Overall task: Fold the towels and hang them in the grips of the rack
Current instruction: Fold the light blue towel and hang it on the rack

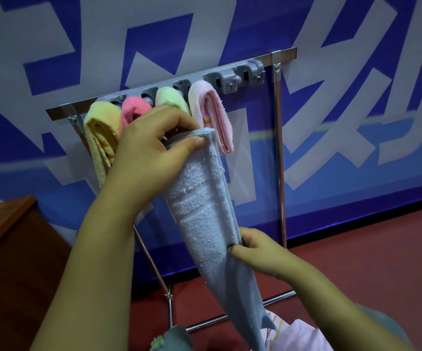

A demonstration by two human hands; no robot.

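Observation:
A folded pale blue towel [204, 214] hangs in front of the rack. My left hand [151, 150] pinches its top fold, and my right hand [260, 252] grips its right edge lower down. The grey grip rail [199, 81] holds a yellow towel [101, 138], a bright pink towel [134, 108], a light green towel [170, 97] and a pale pink towel [212, 115]. Two grips at the rail's right end, one grip [228, 83] and another grip [255, 73], have nothing in them.
The rack stands on chrome legs [279, 158] on a red floor before a blue and white wall. A wooden cabinet [4, 244] is at the left. More towels [296, 335] lie in a pile at the bottom.

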